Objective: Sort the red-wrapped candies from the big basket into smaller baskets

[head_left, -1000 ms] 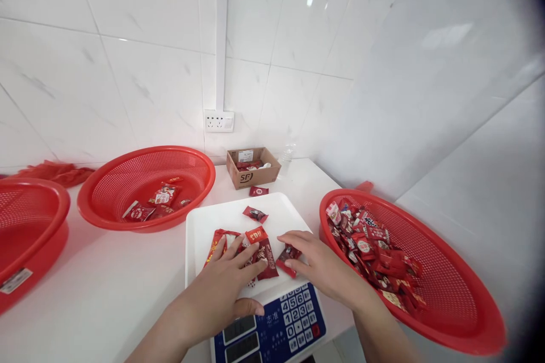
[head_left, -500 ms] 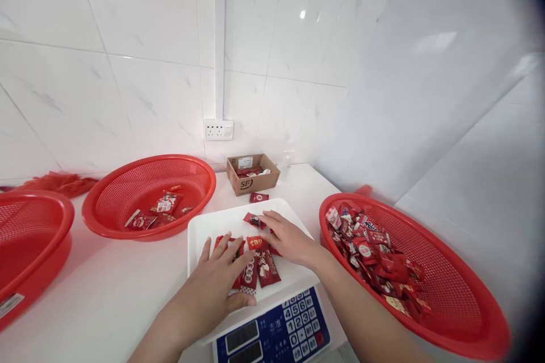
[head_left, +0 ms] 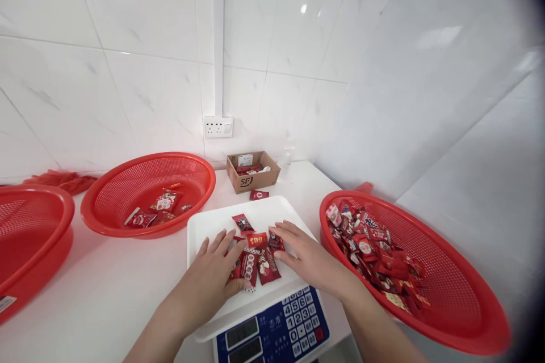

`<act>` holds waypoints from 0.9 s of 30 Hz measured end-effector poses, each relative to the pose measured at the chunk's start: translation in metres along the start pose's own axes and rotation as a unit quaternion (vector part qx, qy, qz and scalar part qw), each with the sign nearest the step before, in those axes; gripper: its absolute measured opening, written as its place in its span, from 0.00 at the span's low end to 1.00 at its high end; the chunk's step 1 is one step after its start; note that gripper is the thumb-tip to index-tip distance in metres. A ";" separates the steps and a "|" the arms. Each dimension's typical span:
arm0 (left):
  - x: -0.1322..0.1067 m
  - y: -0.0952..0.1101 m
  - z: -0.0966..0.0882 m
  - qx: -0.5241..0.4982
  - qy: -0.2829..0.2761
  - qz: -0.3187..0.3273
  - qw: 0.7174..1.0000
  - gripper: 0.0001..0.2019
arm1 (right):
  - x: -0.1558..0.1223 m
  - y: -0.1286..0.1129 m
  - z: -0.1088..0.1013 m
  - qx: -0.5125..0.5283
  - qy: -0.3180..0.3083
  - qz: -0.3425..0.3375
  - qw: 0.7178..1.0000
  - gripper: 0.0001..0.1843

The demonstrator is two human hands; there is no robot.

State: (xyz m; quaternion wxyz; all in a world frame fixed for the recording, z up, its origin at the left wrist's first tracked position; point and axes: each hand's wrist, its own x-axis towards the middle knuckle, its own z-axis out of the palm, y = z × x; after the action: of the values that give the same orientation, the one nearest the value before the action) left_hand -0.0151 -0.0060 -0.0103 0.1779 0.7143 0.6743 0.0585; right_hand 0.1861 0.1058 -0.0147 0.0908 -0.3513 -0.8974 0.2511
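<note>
Several small red snack packets (head_left: pixel 249 267) lie in a loose cluster on the white tray (head_left: pixel 221 212) of a digital scale. My left hand (head_left: pixel 215 272) rests over the cluster's left side, fingers spread and partly hiding the packets there. At the right side my right hand (head_left: pixel 309 258) has its fingers and thumb apart, at the edge of a dark red packet (head_left: pixel 276 241). Between the hands lies an orange-red packet (head_left: pixel 257 240). A separate dark red packet (head_left: pixel 242 223) sits farther back on the tray.
A red basket (head_left: pixel 460 295) piled with packets stands on the right. Another red basket (head_left: pixel 114 181) with a few packets is at left, beside a third basket (head_left: pixel 29 238). Behind the scale are a cardboard box (head_left: pixel 253 180) and a loose packet (head_left: pixel 259 195).
My right hand has moved right and slightly down, away from the back packet, which now shows fully and lies farther left. My left hand has stayed nearly in place over the packets.
</note>
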 end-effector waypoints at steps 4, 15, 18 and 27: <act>0.000 -0.004 0.003 -0.008 0.003 0.017 1.000 0.30 | -0.008 -0.001 0.007 0.000 0.000 -0.020 1.000 0.26; 0.008 -0.008 -0.005 -0.046 0.068 0.006 0.997 0.34 | -0.025 0.018 0.001 0.017 0.048 -0.056 0.997 0.22; 0.022 0.002 -0.001 -0.039 0.074 0.029 0.996 0.35 | -0.035 0.022 0.001 0.023 0.059 -0.059 0.996 0.23; 0.050 0.007 0.008 0.115 0.018 0.131 0.984 0.37 | -0.036 0.023 0.007 0.011 0.009 -0.069 0.998 0.25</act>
State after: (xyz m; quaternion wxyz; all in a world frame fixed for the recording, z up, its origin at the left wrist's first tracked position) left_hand -0.0014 0.0420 -0.0230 0.0729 0.8111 0.5801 0.0159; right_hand 0.2237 0.0930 -0.0323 0.1198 -0.2897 -0.9160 0.2505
